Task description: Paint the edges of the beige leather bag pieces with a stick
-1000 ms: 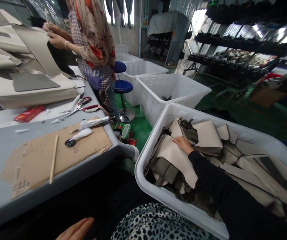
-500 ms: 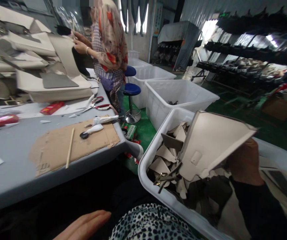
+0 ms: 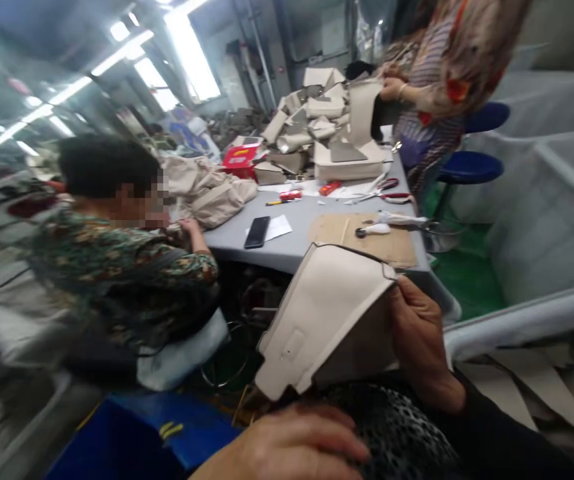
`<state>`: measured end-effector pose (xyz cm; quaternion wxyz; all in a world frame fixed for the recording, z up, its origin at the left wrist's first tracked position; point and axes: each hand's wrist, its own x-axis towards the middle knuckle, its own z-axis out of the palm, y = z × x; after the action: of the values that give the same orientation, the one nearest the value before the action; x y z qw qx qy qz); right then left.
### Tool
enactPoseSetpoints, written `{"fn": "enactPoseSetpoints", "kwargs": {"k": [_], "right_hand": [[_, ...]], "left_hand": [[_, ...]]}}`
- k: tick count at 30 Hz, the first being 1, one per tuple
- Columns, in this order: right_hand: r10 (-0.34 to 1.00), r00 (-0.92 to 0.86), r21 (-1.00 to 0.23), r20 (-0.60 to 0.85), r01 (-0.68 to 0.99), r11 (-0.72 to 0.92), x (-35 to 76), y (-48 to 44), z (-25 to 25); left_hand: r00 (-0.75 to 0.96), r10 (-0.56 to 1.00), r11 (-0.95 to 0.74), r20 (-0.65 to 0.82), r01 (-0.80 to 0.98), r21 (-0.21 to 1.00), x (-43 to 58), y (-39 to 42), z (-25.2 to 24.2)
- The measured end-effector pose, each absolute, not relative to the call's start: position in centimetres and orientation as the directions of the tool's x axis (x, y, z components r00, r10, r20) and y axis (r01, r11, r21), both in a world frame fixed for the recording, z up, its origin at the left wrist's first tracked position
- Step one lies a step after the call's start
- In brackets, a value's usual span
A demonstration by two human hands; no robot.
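A beige leather bag panel (image 3: 317,313) with dark edging and a small stitched tab hangs tilted in front of me. My right hand (image 3: 421,333) is closed on its right edge, thumb and fingers pinching near the upper corner. Low in the view, my left hand (image 3: 287,443) is just below the panel, back of the hand up, fingers stretched out and somewhat blurred. It appears to hold nothing; whether it touches the panel's lower edge I cannot tell.
A grey table (image 3: 291,230) carries cardboard (image 3: 324,233), a white-handled tool (image 3: 374,229), scissors (image 3: 391,193), a phone (image 3: 257,232) and piled beige bags (image 3: 329,107). One person (image 3: 127,267) sits left; another (image 3: 447,87) stands behind. A white bin (image 3: 527,313) with leather pieces is right, a blue container (image 3: 151,427) below.
My view has swung left from the bin to the table and seated person. The right hand has brought the bag panel out of the bin to in front of me; the left hand has risen near it.
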<state>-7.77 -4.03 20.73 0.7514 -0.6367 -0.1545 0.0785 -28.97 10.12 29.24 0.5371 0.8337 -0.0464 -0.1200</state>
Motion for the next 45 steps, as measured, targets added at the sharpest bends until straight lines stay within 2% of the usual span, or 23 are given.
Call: {"fn": "enactPoseSetpoints", "kwargs": {"k": [2,3,5,8,11,16,21,25,30,32,35,39,43,45], "right_hand": [[0.396,0.913,-0.986,0.098,0.035,0.164,-8.5,-1.4,20.4],[0.421,0.903,-0.988,0.091,0.029,0.151,-8.9,-0.5,20.1],[0.458,0.887,-0.993,0.066,0.012,0.12,-9.6,0.7,19.4],[0.506,0.862,-0.997,0.027,-0.014,0.077,-10.6,1.3,18.2],[0.554,0.832,-0.999,0.035,0.008,0.051,-11.2,0.8,16.8],[0.581,0.814,-1.0,0.003,0.001,0.004,-11.2,0.0,14.6],[0.573,0.813,-0.992,0.106,0.048,0.116,-11.1,-0.1,14.2],[0.629,0.766,-0.986,0.132,0.034,0.165,-9.9,-0.2,14.1],[0.692,0.722,-0.963,-0.014,-0.195,0.184,-8.0,0.2,13.2],[0.72,0.693,-0.966,-0.046,-0.215,0.146,-7.6,0.4,13.2],[0.772,0.635,-0.99,-0.016,-0.118,0.077,-6.8,0.8,13.9],[0.809,0.588,-0.999,0.007,0.033,-0.016,-5.2,1.7,15.1],[0.773,0.609,-0.976,0.179,0.208,0.063,-4.9,2.1,15.4],[0.801,0.575,-0.983,0.164,0.163,0.084,-5.8,1.8,15.2]], "left_hand": [[0.948,0.288,-0.378,-0.138,0.245,0.893,-30.1,8.9,26.4],[0.847,0.517,-0.296,-0.123,0.311,0.903,-30.6,8.5,24.6],[0.65,0.751,-0.123,-0.117,0.313,0.942,-31.3,8.0,20.8],[0.405,0.913,-0.057,-0.05,0.246,0.968,-31.5,7.5,16.8],[0.285,0.959,-0.046,-0.003,0.167,0.985,-31.2,7.2,15.9],[0.171,0.985,-0.012,0.021,-0.052,0.999,-30.5,7.7,17.2],[0.111,0.994,0.0,0.02,-0.177,0.984,-29.1,9.0,17.9],[0.077,0.997,-0.015,0.029,-0.181,0.983,-28.5,9.5,17.9],[0.165,0.986,0.019,-0.005,-0.08,0.997,-28.6,8.9,16.8],[0.16,0.987,0.012,-0.01,-0.016,1.0,-28.8,8.7,16.5],[0.156,0.987,-0.032,0.026,0.039,0.999,-29.1,8.7,16.7],[0.189,0.98,-0.067,0.065,0.004,0.998,-29.3,8.8,17.2],[0.228,0.973,-0.039,0.043,-0.023,0.999,-29.4,8.1,17.1],[0.24,0.971,0.009,-0.002,-0.031,0.999,-29.5,7.7,16.8]]}}
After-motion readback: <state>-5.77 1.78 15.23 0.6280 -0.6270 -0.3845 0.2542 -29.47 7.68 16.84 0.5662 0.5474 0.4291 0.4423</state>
